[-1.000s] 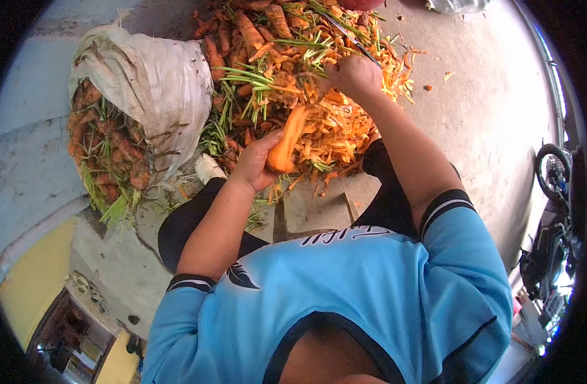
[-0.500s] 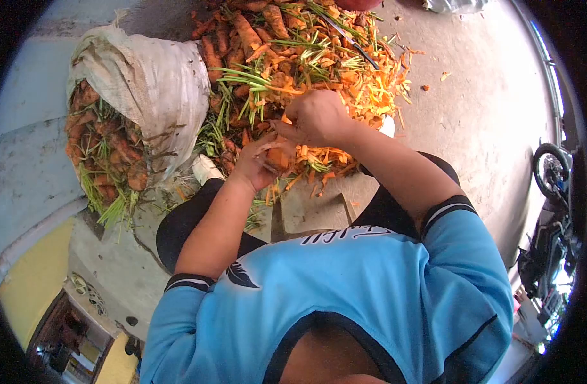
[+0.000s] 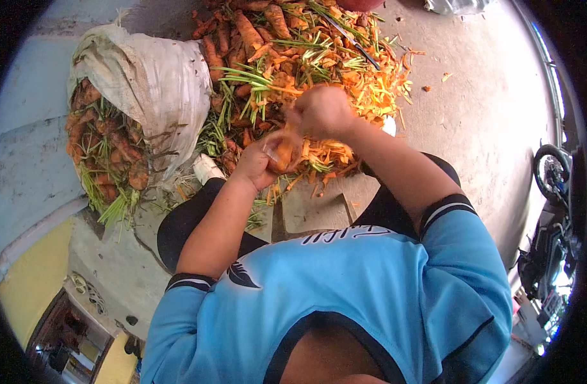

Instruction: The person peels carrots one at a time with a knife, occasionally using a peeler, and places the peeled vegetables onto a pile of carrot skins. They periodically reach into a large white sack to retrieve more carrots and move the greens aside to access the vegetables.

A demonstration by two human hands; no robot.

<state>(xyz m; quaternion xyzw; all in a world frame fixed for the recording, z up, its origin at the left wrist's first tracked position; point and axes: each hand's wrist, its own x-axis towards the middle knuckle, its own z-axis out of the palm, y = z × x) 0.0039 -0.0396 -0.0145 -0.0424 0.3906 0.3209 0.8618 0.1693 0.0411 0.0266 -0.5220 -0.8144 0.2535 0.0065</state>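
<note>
Left hand [image 3: 257, 166] gripping a carrot [image 3: 282, 155], blurred right hand [image 3: 325, 112] closed near it, orange peelings [image 3: 326, 157] below

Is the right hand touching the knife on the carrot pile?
Apart. The head view shows orange peelings between the right hand and the knife, which lies farther up the pile.

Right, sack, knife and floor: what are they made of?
Sack: probably woven plastic, matte off-white, judging by its thin, creased folds. Knife: likely a metal blade, from the pale shine along part of it; the dark end could be plastic, too small to tell. Floor: looks like smooth bare concrete, grey and lightly stained.
</note>
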